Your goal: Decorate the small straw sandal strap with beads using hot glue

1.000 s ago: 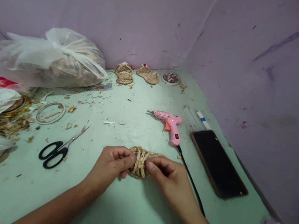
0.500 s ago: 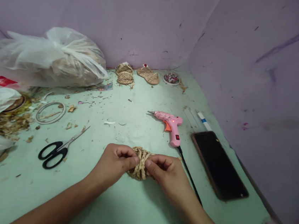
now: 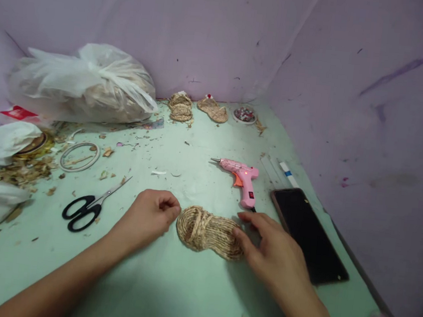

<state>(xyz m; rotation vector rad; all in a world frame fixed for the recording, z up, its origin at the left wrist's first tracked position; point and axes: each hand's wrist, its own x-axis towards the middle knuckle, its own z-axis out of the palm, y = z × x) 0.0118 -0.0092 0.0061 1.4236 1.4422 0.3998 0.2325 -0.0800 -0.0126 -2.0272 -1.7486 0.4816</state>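
A small braided straw slipper (image 3: 219, 232) lies flat on the green tabletop, its sole made of coiled cord with a strap band across the left part. My left hand (image 3: 156, 215) is just off the slipper's left end, thumb and forefinger pressed together; whatever they may pinch is too small to make out. At the right end, my right hand (image 3: 270, 248) has its thumb on the slipper and its forefinger stretched out above the far edge, with a gap between them. That hand hides part of the slipper's right end.
A pink glue gun (image 3: 238, 174) lies beyond the slipper, near a dark phone (image 3: 309, 234). Black-handled scissors (image 3: 91, 209) and a tape ring (image 3: 79, 157) lie left. Behind are a tied plastic bag (image 3: 86, 85), two straw slippers (image 3: 212, 109) and a bead dish (image 3: 244, 114).
Both hands have moved apart from the strap, my left hand to the left and my right hand to the right. The slipper, mostly covered before, now shows nearly whole.
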